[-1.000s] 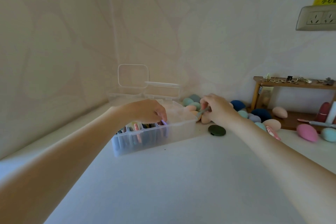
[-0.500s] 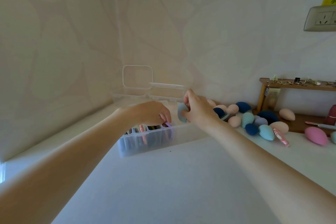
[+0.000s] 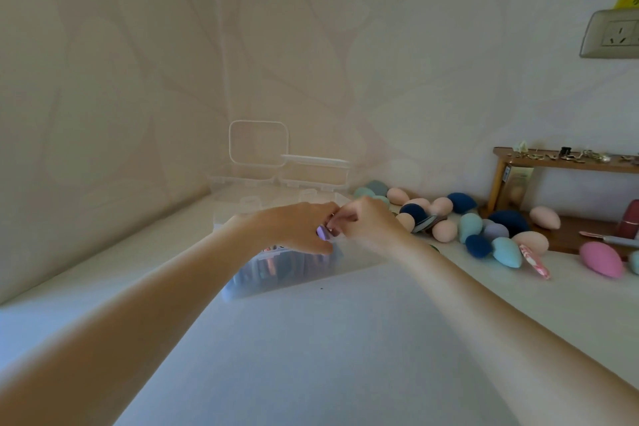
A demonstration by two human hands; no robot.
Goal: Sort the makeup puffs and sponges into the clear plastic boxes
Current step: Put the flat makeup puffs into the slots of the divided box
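Observation:
A clear plastic box [image 3: 276, 282] stands on the white table, with several flat puffs standing on edge inside it. My left hand [image 3: 301, 228] lies over the row and its curled fingers and thumb hold a lilac puff [image 3: 323, 232]. My right hand [image 3: 368, 221] meets it from the right, fingertips pinched together over the box. A grey-blue puff [image 3: 337, 254] shows just under them, mostly hidden. Loose egg-shaped sponges lie to the right in a pile: a teal sponge [image 3: 470, 226], a navy sponge [image 3: 461, 202], peach ones, and a pink sponge [image 3: 601, 258].
Two more clear boxes [image 3: 313, 176] stand behind, one with its lid [image 3: 258, 143] raised against the wall. A low wooden shelf [image 3: 567, 162] with small items is at the right. A patterned flat puff [image 3: 534, 261] lies near the pile. A wall socket [image 3: 612, 33] sits high on the right.
My right hand picked a grey-blue puff from the pile, carried it left and brought it down to the box beside my left hand. The left hand stayed on the row.

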